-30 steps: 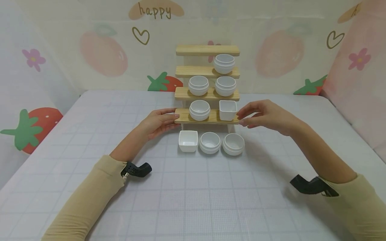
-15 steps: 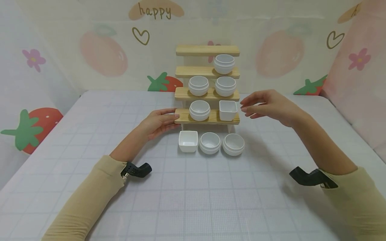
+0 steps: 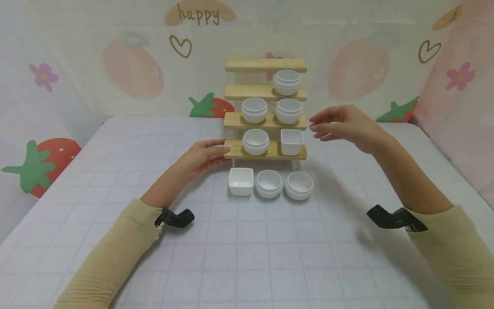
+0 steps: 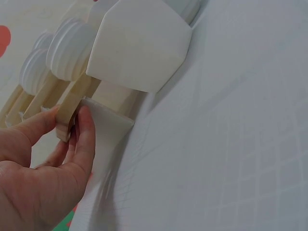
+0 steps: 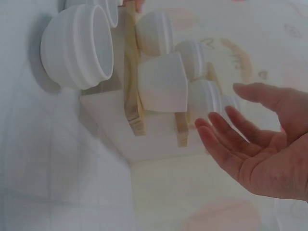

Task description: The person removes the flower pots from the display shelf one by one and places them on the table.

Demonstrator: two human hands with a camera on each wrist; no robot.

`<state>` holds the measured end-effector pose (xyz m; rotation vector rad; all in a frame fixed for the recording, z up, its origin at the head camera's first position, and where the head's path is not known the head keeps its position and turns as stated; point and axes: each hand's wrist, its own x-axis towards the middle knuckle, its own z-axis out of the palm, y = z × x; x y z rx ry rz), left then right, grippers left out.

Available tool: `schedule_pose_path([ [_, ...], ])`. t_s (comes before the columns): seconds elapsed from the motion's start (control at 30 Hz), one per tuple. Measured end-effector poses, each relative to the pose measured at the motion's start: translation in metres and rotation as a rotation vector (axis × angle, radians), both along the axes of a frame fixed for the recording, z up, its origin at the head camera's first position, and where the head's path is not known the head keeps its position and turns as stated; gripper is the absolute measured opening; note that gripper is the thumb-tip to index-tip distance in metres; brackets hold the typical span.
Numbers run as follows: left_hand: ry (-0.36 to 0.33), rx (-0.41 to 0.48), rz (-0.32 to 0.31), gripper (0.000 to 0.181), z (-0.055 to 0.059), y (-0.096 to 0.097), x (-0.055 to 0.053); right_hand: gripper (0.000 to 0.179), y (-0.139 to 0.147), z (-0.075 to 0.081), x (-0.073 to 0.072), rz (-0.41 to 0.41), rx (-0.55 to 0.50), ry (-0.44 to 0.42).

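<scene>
A tiered wooden display stand point(image 3: 266, 65) rises at the back of the table, seen whole in the head view. My left hand point(image 3: 203, 158) pinches the left end of its lowest shelf point(image 4: 71, 103), thumb on top and fingers underneath. My right hand point(image 3: 347, 126) hovers just right of the stand, fingers slightly bent, holding nothing. Nearest to it are a round white bowl point(image 3: 288, 111) on the second shelf up and a square white bowl point(image 3: 292, 142) on the lowest shelf. Another round bowl point(image 3: 255, 142) shares that lowest shelf.
In front of the stand, a square bowl point(image 3: 241, 182) and two round bowls, the middle point(image 3: 269, 184) and right one point(image 3: 299, 186), line up on the table. Higher shelves bear a left round bowl point(image 3: 254, 110) and an upper round bowl point(image 3: 287, 83). A printed cloth point(image 3: 135, 86) hangs behind.
My right hand has come away from the right end of the lowest shelf and risen to about the second shelf's height. My left hand and the bowls have not moved.
</scene>
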<state>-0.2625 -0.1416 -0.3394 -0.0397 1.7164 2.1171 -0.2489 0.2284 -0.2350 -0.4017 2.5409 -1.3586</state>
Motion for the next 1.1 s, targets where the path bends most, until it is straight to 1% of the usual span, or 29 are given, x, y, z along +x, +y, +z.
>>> schedule_pose_path([
  [0.13, -0.002, -0.006, 0.000, 0.059, 0.000, 0.000, 0.000, 0.044, 0.000, 0.002, -0.004, -0.019, -0.022, -0.007],
  [0.27, 0.001, -0.012, -0.001, 0.060, 0.000, 0.000, 0.000, 0.043, -0.001, 0.005, -0.006, -0.021, -0.047, -0.012],
  [0.47, 0.010, -0.011, -0.002, 0.059, -0.002, 0.000, -0.001, 0.044, 0.000, 0.008, -0.012, -0.019, -0.056, 0.006],
  [0.67, 0.015, -0.010, -0.003, 0.059, -0.002, 0.000, -0.001, 0.044, -0.004, 0.013, -0.016, -0.038, -0.093, 0.007],
  [0.97, 0.007, -0.009, -0.008, 0.059, -0.001, -0.001, 0.000, 0.049, -0.009, 0.020, -0.023, -0.072, -0.085, 0.010],
  [1.1, 0.001, -0.004, -0.003, 0.059, -0.001, -0.001, 0.000, 0.051, -0.010, 0.022, -0.028, -0.085, -0.102, 0.007],
])
